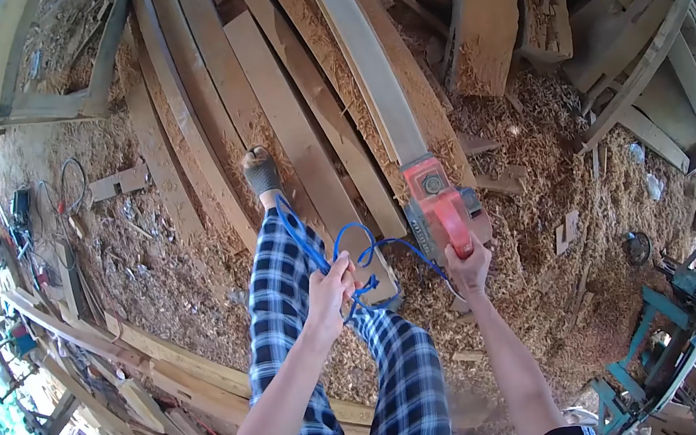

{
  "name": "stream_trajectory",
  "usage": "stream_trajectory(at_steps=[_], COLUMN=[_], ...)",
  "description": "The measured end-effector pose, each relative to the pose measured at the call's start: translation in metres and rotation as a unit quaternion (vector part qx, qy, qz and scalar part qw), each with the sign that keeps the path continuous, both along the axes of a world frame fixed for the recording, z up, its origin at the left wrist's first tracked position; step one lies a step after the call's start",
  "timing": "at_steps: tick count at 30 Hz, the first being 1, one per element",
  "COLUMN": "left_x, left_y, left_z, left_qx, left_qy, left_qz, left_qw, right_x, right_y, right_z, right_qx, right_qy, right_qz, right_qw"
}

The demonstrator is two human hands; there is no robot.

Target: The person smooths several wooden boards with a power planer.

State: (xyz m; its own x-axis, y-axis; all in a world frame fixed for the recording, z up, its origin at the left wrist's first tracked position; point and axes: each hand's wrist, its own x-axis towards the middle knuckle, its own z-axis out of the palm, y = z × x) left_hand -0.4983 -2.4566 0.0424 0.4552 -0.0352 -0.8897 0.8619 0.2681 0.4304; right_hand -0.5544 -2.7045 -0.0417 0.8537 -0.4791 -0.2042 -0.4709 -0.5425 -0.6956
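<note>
My right hand (471,271) is wrapped round the rear handle of a red electric planer (431,182). The planer rests at the near end of a long pale board (380,76), which runs away from me. My left hand (332,291) is closed on a blue power cord (397,241), held in front of my thighs. Loops of the cord hang between the two hands and lead to the planer's handle. The underside of the planer is hidden.
Several long planks (287,118) lie side by side ahead, with my foot (262,172) on them. Wood shavings cover the floor. Thick timber blocks (486,23) lie to the right. A teal metal machine (647,325) stands at lower right, and stacked timber (183,380) at lower left.
</note>
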Motion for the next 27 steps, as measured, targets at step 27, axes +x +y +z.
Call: stream_trajectory(at_steps=[27], left_x=[0.359], left_y=[0.097], left_z=[-0.005], left_qx=[-0.078], left_qy=[-0.063], left_qz=[0.089], left_qw=[0.991], right_x=[0.667], right_y=[0.139], right_z=[-0.028], right_qx=[-0.114], right_qy=[-0.038], right_qz=[0.021], right_qw=[0.992])
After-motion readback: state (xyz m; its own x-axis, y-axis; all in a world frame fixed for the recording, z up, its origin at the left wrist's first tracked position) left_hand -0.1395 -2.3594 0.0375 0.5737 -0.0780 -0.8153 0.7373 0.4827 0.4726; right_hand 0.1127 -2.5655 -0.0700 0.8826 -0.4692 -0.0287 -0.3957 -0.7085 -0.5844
